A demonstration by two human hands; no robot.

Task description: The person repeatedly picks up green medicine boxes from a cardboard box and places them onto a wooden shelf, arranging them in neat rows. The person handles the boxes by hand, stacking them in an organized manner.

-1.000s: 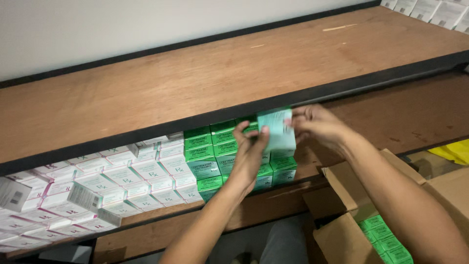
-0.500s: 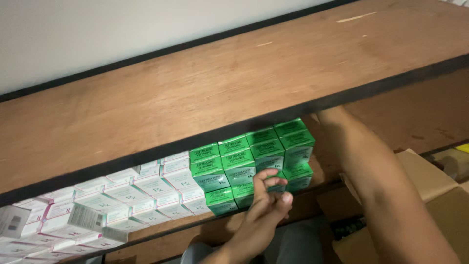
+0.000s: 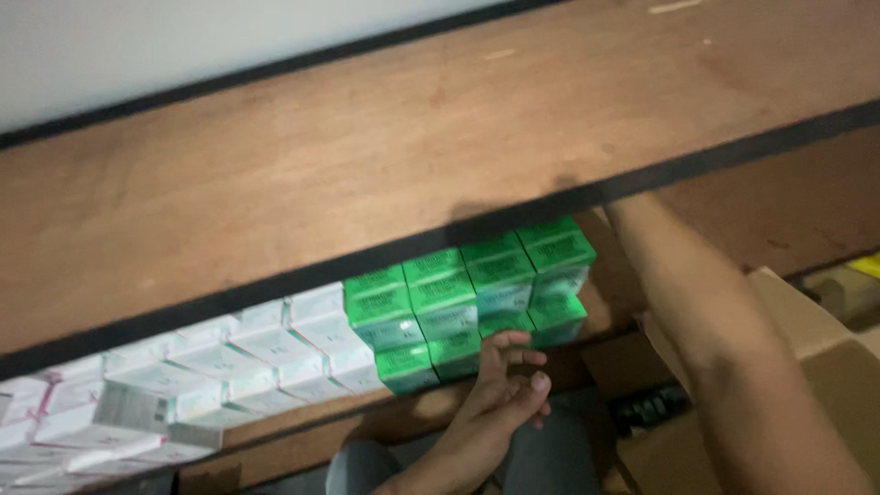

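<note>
While we looked down past the wooden shelf board (image 3: 385, 174) and its dark front edge (image 3: 275, 298), our left hand (image 3: 502, 390) rested against the front of the green boxes (image 3: 463, 298) stacked on the lower shelf. Its fingers (image 3: 510, 341) were spread loosely and held nothing, the fingertips touching the bottom row of the stack. The green boxes stood in a tight block, two or three rows high, just under the board's edge and near the lower shelf's front lip.

Our right arm (image 3: 715, 339) reached in beside the stack on its right side. The right hand was hidden behind the board and the boxes, so we could not tell whether its grip was apart or closed, or whether it touched anything.

Just left of the green block, touching it, lay rows of white boxes (image 3: 220, 367) that ran on toward the left edge of the view; the nearest ones at far left were blurred. Below and to the right of our right arm stood an open cardboard carton (image 3: 807, 339), its flap near the forearm. A pale wall (image 3: 183, 46) rose behind the board. Something yellow (image 3: 866, 266) showed at the far right edge, too small to make out.
</note>
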